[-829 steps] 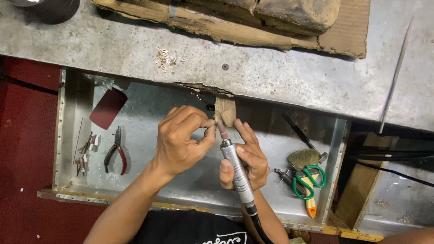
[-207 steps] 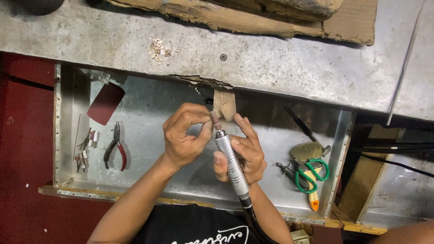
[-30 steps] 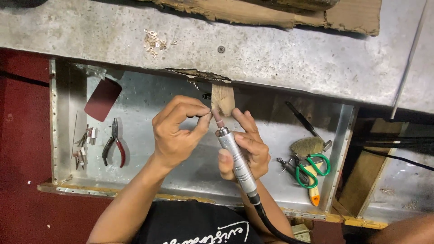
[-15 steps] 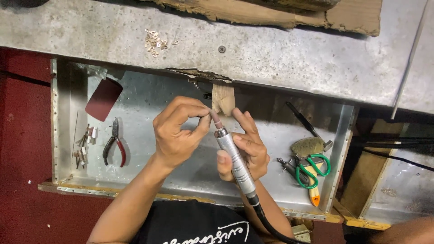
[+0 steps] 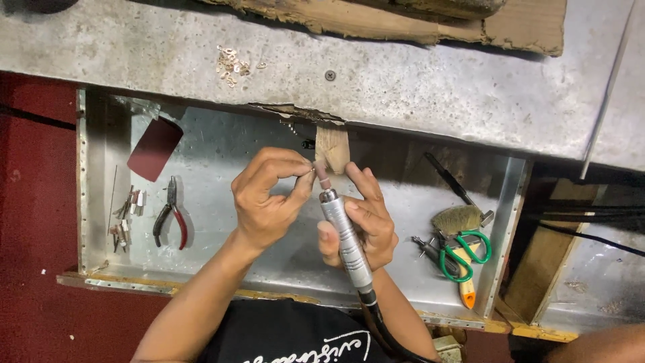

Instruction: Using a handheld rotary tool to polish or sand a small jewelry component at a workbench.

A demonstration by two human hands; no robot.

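Note:
My right hand (image 5: pixel 366 225) grips a silver rotary handpiece (image 5: pixel 344 235) with a black cable running down to my lap. Its small tip points up against the wooden bench peg (image 5: pixel 332 148) that juts from the bench edge. My left hand (image 5: pixel 265 198) pinches a tiny workpiece between thumb and fingertips, right at the tool's tip. The piece itself is too small to make out. Both hands hover over the metal catch tray (image 5: pixel 222 151).
In the tray lie red-handled pliers (image 5: pixel 170 216), small metal bits (image 5: pixel 124 216) and a dark red sheet (image 5: pixel 154 148) at the left; green-handled scissors (image 5: pixel 463 254), a bristle brush (image 5: pixel 460 225) and a dark tool (image 5: pixel 447 178) at the right. Small metal scraps (image 5: pixel 232 64) sit on the grey benchtop.
Almost nothing differs. Both hands stay at the bench peg with the handpiece tip against the pinched piece; only the camera view shifts slightly.

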